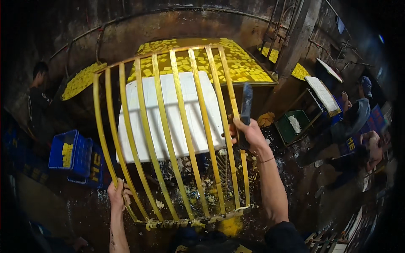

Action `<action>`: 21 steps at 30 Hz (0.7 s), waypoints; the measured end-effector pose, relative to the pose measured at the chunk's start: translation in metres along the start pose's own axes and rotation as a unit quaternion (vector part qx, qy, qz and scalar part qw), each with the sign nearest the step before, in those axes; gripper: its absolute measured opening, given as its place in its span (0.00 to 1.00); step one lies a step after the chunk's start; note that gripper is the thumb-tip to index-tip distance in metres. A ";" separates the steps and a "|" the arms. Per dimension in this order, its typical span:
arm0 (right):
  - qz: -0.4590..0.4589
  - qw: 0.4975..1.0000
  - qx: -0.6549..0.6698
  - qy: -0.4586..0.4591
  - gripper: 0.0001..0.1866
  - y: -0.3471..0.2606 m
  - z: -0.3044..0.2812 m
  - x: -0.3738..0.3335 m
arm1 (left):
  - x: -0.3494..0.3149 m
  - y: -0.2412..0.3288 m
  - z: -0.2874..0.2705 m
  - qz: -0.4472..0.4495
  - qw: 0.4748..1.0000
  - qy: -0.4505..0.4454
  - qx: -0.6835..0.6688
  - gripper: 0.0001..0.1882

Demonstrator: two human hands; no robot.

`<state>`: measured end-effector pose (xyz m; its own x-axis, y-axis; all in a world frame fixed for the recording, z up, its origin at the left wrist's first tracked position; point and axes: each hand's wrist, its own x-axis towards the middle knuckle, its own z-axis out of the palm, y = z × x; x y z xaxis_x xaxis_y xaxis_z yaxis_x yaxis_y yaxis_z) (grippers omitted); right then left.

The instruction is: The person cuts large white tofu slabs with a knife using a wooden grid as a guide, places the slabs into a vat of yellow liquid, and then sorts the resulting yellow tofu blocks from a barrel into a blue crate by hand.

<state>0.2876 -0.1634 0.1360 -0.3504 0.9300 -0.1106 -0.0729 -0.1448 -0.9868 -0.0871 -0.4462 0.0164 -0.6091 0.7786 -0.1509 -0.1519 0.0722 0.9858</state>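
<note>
A yellow slatted rack (181, 110) is held up tilted in front of me, its long bars running from near to far. My left hand (120, 193) is closed round its near left bar. At the right side, my right hand (249, 134) grips the outer bar together with a dark, flat, blade-shaped tool (246, 105) that points up and away. Behind the bars lies a large white slab (168, 114) with straight scored lines, which looks like tofu. The rack's bars throw shadows on it and partly hide it. What supports the slab is mostly hidden.
Beyond the slab, a wide vat (270, 83) holds yellow blocks in yellow liquid. Blue crates (63, 156) stand at left, a green bin (291, 126) at right. One person (38, 90) is at the left, others at the right (360, 105). White crumbs litter the dark, wet floor.
</note>
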 end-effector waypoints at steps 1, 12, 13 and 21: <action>0.006 0.998 -0.062 -0.023 0.14 0.002 -0.009 0.004 | 0.015 0.007 0.005 -0.003 1.000 0.008 0.011 0.15; -0.056 0.966 -0.216 0.131 0.19 0.109 -0.023 -0.003 | 0.172 0.038 0.055 0.011 0.998 -0.049 0.044 0.10; -0.061 0.964 -0.197 0.165 0.18 0.113 -0.023 0.008 | 0.182 0.034 0.058 0.038 0.996 -0.027 0.079 0.10; -0.064 0.925 -0.303 0.219 0.22 0.131 -0.031 0.059 | 0.217 0.011 0.072 0.246 0.844 0.102 0.465 0.14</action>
<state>0.2865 -0.1171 -0.0038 0.0467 0.9933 0.1056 0.4958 0.0687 -0.8657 -0.1652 -0.2318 0.0002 -0.5557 0.7409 0.3772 0.7777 0.3030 0.5507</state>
